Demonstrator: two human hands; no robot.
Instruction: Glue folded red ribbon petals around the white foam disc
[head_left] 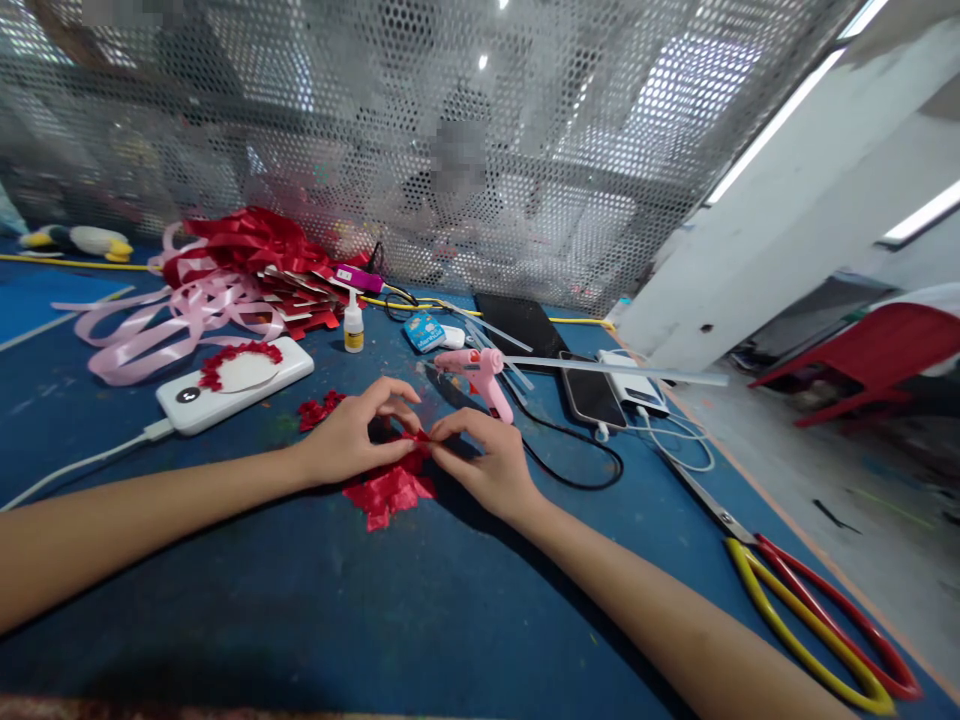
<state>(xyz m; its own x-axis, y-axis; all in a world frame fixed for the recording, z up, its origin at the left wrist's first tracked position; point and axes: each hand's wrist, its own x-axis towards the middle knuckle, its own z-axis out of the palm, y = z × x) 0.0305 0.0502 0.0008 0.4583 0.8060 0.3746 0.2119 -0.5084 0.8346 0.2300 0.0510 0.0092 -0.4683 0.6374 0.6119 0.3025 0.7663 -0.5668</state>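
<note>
Between the fingertips of my left hand (360,430) and my right hand (487,460) is a small piece of red ribbon (421,437). Both hands pinch it, thumb against fingers. Right below them lies a pile of cut red ribbon pieces (390,495). A smaller bunch of red pieces (319,410) sits just behind my left wrist. Beyond my right hand a pink hot glue gun (480,370) rests on the table with a long glue stick in its back. To the left, a round white disc (249,372) edged with red ribbon petals lies on a white power bank (281,378).
Red and pink ribbons (180,320) heap up at the back left, near a small glue bottle (353,325). Toward the right lie a phone (592,390), another power bank (634,385) with cables, and large scissors (802,610). A perforated metal screen (375,130) stands behind the table.
</note>
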